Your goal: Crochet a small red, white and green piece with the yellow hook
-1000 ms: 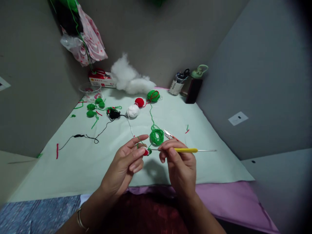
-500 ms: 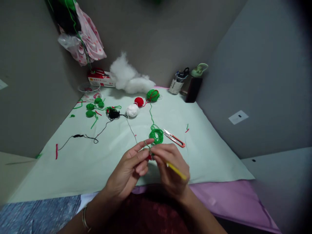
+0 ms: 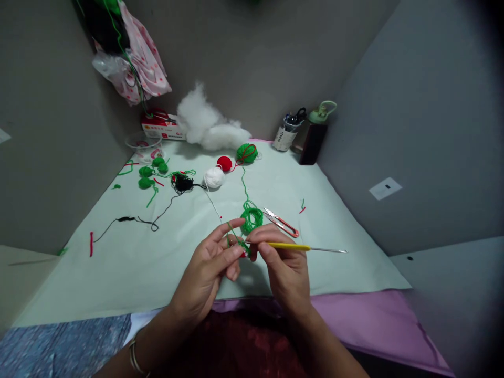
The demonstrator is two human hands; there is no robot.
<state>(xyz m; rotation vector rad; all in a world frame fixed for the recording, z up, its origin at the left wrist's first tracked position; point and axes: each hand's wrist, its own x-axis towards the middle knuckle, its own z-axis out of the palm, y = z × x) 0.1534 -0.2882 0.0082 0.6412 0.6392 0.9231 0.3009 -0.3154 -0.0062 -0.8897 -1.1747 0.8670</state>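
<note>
My left hand pinches a small crochet piece in green, red and white between thumb and fingers. Green yarn runs over its raised index finger. In my right hand is a yellow-handled crochet hook, held nearly level, one metal end pointing right and the other at the piece. Fingers hide part of the piece. Just beyond the hands lies a loose coil of green yarn, its strand leading back to a green yarn ball. Orange-handled thread snips rest right of the coil.
A white yarn ball, a red yarn ball and black yarn lie farther back. Small green crocheted pieces sit at left. White stuffing, a pen cup and a bottle stand along the wall.
The crochet hook has swung from slanting down toward me to nearly level, pointing right. My right hand has turned with it. My left hand still holds the crochet piece.
</note>
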